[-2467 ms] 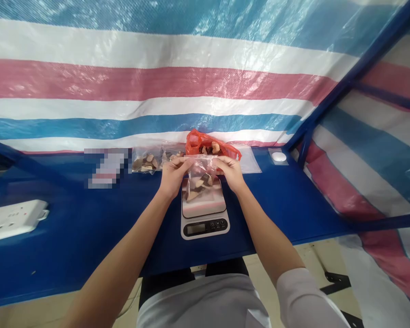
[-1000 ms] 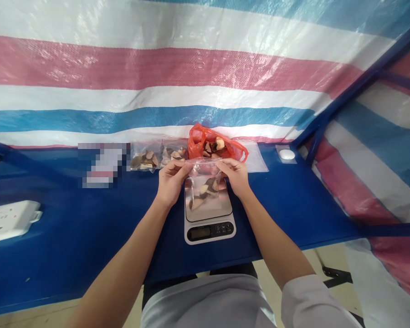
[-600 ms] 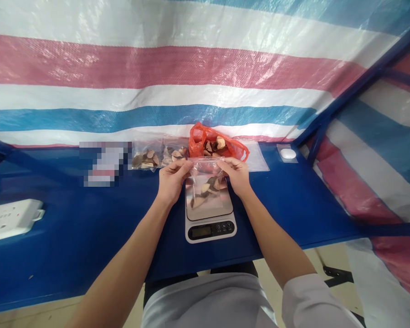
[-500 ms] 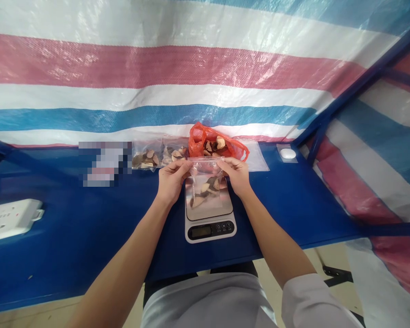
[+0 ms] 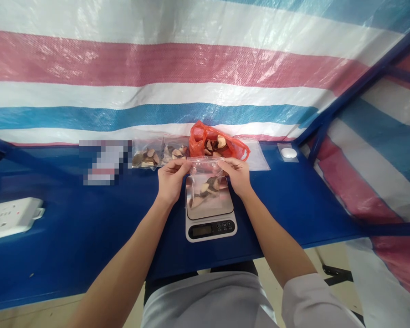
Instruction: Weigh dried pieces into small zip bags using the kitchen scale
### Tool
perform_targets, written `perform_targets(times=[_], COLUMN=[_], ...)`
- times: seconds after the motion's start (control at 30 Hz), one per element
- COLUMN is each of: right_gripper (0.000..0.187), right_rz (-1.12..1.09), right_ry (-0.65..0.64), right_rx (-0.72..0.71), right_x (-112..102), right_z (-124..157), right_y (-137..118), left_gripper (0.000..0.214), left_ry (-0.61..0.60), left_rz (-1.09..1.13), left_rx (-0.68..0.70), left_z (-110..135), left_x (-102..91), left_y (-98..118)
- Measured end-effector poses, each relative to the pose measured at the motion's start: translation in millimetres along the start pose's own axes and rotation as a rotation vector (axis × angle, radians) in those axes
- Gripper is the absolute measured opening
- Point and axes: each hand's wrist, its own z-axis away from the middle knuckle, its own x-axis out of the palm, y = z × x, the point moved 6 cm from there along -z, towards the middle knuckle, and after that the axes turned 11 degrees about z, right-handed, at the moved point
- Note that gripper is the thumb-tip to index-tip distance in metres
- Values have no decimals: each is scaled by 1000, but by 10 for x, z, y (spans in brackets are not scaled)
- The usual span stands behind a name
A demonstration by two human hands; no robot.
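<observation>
I hold a small clear zip bag point(image 5: 205, 178) upright over the steel platform of a white kitchen scale point(image 5: 210, 214). Brown and cream pieces lie in its lower part. My left hand point(image 5: 171, 177) pinches the bag's top left corner. My right hand point(image 5: 238, 173) pinches the top right corner. Both hands are closed on the bag's top strip. Behind the bag sits a red plastic bag point(image 5: 216, 145), open, with more of the same pieces inside.
Two filled clear bags point(image 5: 157, 155) lie at the back of the blue table point(image 5: 71, 228), left of the red one. An empty clear bag point(image 5: 258, 157) and a white round object point(image 5: 288, 152) lie to the right. A white power strip point(image 5: 10, 217) sits far left. A striped tarpaulin backs the table.
The view shifted slightly. Both hands keep hold of the bag's top over the scale, almost unmoved.
</observation>
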Motion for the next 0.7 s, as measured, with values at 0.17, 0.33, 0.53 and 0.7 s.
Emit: perform_targets(times=[0.17, 0.33, 0.53, 0.7], right_gripper=[28, 30, 32, 37], right_rz=[10, -1, 25, 46], right_ry=[-4, -27, -50, -10], right_rx=[-17, -31, -28, 33], right_x=[4, 15, 36, 22], right_z=[8, 13, 24, 27], right_y=[-26, -52, -58, -19], left_gripper=[17, 16, 23, 28], left_ry=[-36, -74, -62, -48], left_rz=[-33, -60, -131, -167], left_rx=[61, 70, 10, 29], left_z=[14, 30, 48, 52], left_x=[7, 44, 57, 64], left_y=[38, 63, 25, 40])
